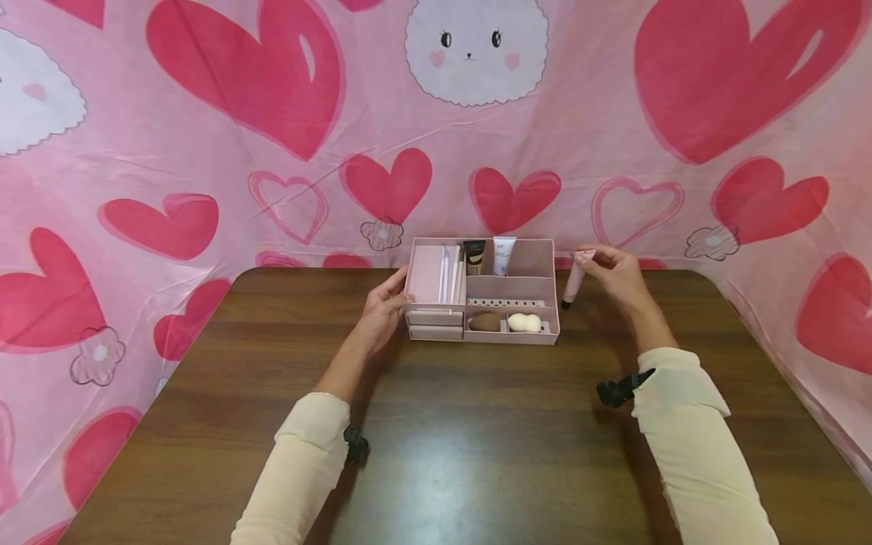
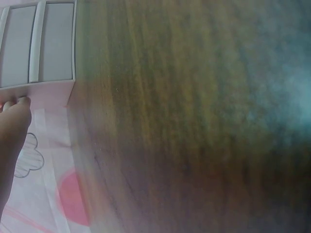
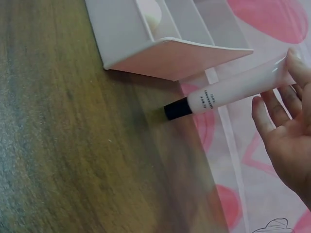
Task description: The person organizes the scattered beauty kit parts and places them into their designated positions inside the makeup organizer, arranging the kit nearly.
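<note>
A pink desk organizer (image 1: 511, 290) stands at the table's back edge. My left hand (image 1: 384, 312) rests against its left side, thumb near the top front corner; in the left wrist view only part of that hand (image 2: 13, 124) shows beside the drawers (image 2: 56, 43). To the right of the organizer my right hand (image 1: 618, 278) pinches a pale pink squeeze tube (image 3: 238, 90) by its flat end, black cap (image 3: 178, 108) pointing down. The organizer holds a black tube (image 1: 474, 257), a white tube (image 1: 503, 256), several slim sticks (image 1: 451, 274), a brown sponge (image 1: 485, 322) and a cream sponge (image 1: 524, 323).
The organizer stands on a brown wooden table (image 1: 436, 424). Behind it hangs a pink cloth (image 1: 579, 113) with red hearts, close to the table's back edge. Black wrist cameras sit at the left cuff (image 1: 356, 445) and right cuff (image 1: 621, 389).
</note>
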Motion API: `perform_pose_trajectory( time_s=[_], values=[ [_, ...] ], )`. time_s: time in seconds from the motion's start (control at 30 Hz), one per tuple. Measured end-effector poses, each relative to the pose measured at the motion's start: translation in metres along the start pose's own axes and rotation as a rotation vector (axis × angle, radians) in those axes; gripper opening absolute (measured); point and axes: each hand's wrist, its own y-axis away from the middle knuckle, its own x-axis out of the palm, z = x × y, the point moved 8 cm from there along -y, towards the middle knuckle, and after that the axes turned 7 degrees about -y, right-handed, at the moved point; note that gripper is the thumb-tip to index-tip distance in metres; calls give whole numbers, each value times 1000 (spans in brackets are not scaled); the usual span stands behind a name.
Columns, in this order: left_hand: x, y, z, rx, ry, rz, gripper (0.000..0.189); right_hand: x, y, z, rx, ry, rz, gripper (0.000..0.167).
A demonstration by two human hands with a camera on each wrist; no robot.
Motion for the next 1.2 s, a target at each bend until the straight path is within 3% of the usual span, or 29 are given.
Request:
perform_pose_trajectory(
  time_s=[0.1, 0.3, 0.63, 0.8, 1.1, 1.2],
  values=[
    [0, 0, 0, 4, 3, -1, 68, 4, 5, 6, 10, -12, -25, 12],
    [-1, -1, 0, 4, -3, 1, 68, 8, 12, 16, -2, -76, -55, 26],
    [0, 0, -1, 8, 1, -4, 67, 0, 2, -1, -66, -178, -92, 30],
    [0, 1, -1, 1, -14, -6, 67, -3, 0, 0, -77, -165, -104, 35],
    [-2, 0, 0, -7, -27, -6, 68, 0, -4, 32, -186, -355, -67, 31],
    [-2, -1, 0, -8, -23, -6, 68, 4, -6, 45, -229, -355, -58, 30]
  ],
)
